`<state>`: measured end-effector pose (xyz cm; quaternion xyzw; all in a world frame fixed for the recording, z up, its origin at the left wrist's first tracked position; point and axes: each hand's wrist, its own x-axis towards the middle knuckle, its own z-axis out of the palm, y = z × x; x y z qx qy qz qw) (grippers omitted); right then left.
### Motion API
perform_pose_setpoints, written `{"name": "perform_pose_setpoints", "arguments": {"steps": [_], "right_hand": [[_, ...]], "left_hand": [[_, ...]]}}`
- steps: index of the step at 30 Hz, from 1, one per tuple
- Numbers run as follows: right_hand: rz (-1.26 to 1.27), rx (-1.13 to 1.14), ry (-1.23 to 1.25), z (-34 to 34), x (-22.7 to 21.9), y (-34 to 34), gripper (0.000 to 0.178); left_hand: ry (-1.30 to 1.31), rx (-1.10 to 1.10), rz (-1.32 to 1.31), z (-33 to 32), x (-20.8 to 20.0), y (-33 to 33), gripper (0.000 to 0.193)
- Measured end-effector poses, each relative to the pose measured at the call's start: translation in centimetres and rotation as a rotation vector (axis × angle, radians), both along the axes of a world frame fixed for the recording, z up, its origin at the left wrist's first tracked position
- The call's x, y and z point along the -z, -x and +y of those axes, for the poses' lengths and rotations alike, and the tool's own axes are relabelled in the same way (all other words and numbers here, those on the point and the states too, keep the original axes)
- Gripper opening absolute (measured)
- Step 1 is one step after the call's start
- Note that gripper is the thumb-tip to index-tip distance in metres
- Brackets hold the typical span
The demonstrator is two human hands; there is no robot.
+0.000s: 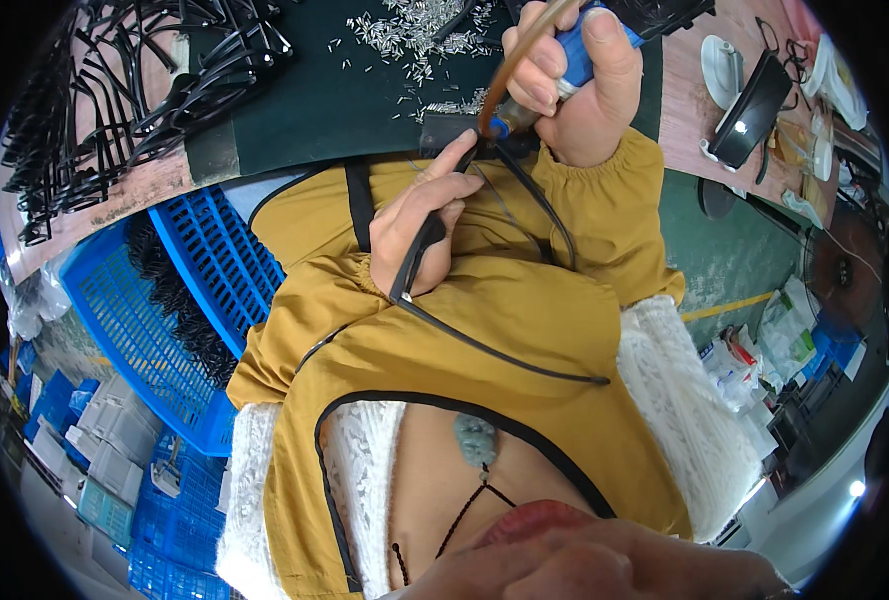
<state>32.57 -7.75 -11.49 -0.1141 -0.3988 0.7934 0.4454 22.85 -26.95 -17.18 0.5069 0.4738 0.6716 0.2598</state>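
Observation:
My left hand [419, 222] is closed around a black eyeglass frame [504, 347], whose thin temples stick out over my lap. My left index finger reaches up to the frame's hinge end by the table edge. My right hand [594, 105] grips a blue handheld power tool [582, 48] with a brown hose [520, 60] running along it. Its blue tip [499, 128] meets the frame near my left fingertip. The exact contact there is too small to make out. Many small silvery pins or screws [419, 45] are scattered on the dark mat [304, 110].
Black eyeglass frames [129, 110] are heaped on the table at the left. Below the table edge, a blue basket [139, 345] contains dark parts [179, 300]. A phone [751, 110] leans on a stand at the right. Plastic bags [789, 330] lie lower right.

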Motion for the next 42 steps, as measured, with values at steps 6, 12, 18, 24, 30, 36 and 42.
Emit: {"name": "perform_pose_setpoints", "arguments": {"steps": [6,12,18,24,30,36,42], "right_hand": [[0.022,-0.187,-0.015,-0.1,0.4,-1.5,0.043],[0.143,0.253,0.082,3.8,-1.0,-5.9,0.035],[-0.015,0.387,-0.010,6.2,1.1,-8.3,0.024],[0.004,0.432,0.001,5.3,1.3,-7.7,0.017],[-0.014,0.437,0.056,4.8,0.8,-6.9,0.017],[-0.032,0.456,0.064,4.7,0.5,-6.7,0.017],[-0.036,0.422,0.091,4.9,0.8,-7.0,0.017]], "left_hand": [[0.210,0.104,-0.003,-1.0,-2.0,1.1,0.017],[0.303,-0.666,0.039,-5.3,-8.7,9.8,0.012],[0.523,-0.987,-0.034,-2.9,-9.0,16.2,0.073],[0.218,-1.031,0.477,1.5,-7.1,18.4,0.087],[-0.034,-0.660,1.050,-0.7,-6.9,19.6,0.036],[-0.130,-0.393,1.100,-1.1,-7.5,22.0,0.025],[0.154,-0.769,1.187,1.2,-8.3,18.8,0.012]]}}
